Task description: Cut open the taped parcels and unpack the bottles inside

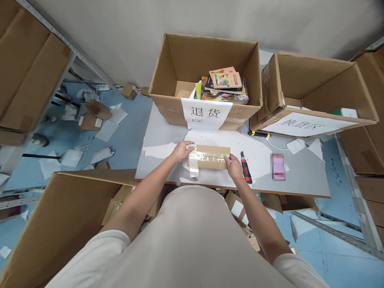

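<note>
A small flat cardboard box [210,154] with clear shiny tape along its top is held between my two hands, low over the table. My left hand [182,151] grips its left end, thumb and fingers closed near a whitish strip [193,162] that hangs over that end. At the lower right corner, my right hand [234,165] pinches the box. Just right of that hand, a red and black utility knife [246,168] lies on the white sheet. Parts of the fingers under the box are hidden.
Behind stands a large open carton [168,106] holding several books [225,82]. A second labelled carton [270,116] is to its right. A blurred pink item [279,167] lies on the table [309,172]. A big open carton [57,224] stands at lower left; paper and boxes litter the floor.
</note>
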The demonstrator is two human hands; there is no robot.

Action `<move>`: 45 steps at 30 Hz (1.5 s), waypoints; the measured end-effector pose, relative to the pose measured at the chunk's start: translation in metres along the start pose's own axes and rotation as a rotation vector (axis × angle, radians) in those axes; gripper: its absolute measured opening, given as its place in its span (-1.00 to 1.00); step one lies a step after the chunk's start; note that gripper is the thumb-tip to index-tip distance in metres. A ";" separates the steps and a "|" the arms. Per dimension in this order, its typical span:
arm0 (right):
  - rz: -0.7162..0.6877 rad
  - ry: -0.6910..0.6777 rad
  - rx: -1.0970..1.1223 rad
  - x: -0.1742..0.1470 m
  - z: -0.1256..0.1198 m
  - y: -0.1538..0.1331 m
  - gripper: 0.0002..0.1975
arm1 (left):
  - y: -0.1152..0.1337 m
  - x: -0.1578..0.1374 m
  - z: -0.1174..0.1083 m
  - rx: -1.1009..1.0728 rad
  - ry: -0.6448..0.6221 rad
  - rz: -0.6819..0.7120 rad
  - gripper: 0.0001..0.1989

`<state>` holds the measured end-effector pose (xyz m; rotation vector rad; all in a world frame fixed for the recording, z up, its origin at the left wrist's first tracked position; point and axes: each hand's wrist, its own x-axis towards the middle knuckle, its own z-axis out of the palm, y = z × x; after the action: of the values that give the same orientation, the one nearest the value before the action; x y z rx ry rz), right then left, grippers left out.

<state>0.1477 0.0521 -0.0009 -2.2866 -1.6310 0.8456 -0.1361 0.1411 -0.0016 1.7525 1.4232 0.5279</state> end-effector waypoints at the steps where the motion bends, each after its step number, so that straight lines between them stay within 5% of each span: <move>1: 0.014 -0.005 -0.018 0.000 -0.001 -0.002 -0.52 | 0.000 0.005 -0.004 -0.018 0.029 -0.020 -0.69; 7: 0.044 0.000 -0.015 0.001 0.000 -0.008 -0.53 | 0.022 0.018 -0.047 -0.369 0.420 -0.061 -0.75; 11: -0.061 0.166 0.141 -0.006 -0.010 -0.017 -0.48 | 0.063 0.014 -0.065 -0.674 0.500 -0.011 -0.71; 14: -0.256 0.259 0.440 -0.019 -0.028 -0.040 -0.32 | 0.097 0.005 -0.059 -0.814 0.439 0.015 -0.69; 18: -0.388 0.097 0.892 -0.036 -0.050 -0.078 -0.09 | 0.134 -0.004 -0.032 -0.857 0.289 0.034 -0.69; 23: -0.189 0.169 1.116 -0.046 -0.061 -0.084 -0.66 | 0.152 -0.006 -0.002 -0.890 0.095 0.058 -0.66; 28: -0.058 0.279 1.174 -0.063 -0.067 -0.046 -0.69 | 0.160 -0.007 0.023 -0.833 -0.092 0.055 -0.65; 32: 0.178 0.445 1.327 -0.097 -0.065 0.003 -0.66 | 0.178 -0.010 0.067 -0.777 -0.367 0.028 -0.68; 37: 0.468 0.765 1.446 -0.179 -0.046 0.073 -0.64 | 0.205 -0.022 0.161 -0.624 -0.825 0.049 -0.71; 41: 0.709 1.063 1.498 -0.255 -0.010 0.108 -0.62 | 0.216 -0.058 0.247 -0.488 -1.156 0.124 -0.72; 45: 0.888 1.270 1.512 -0.321 0.037 0.126 -0.59 | 0.221 -0.112 0.307 -0.330 -1.340 0.227 -0.72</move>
<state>0.1552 -0.2945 0.0149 -1.4395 0.5597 0.2476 0.1943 -0.0737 0.0089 1.4427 0.1749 -0.3078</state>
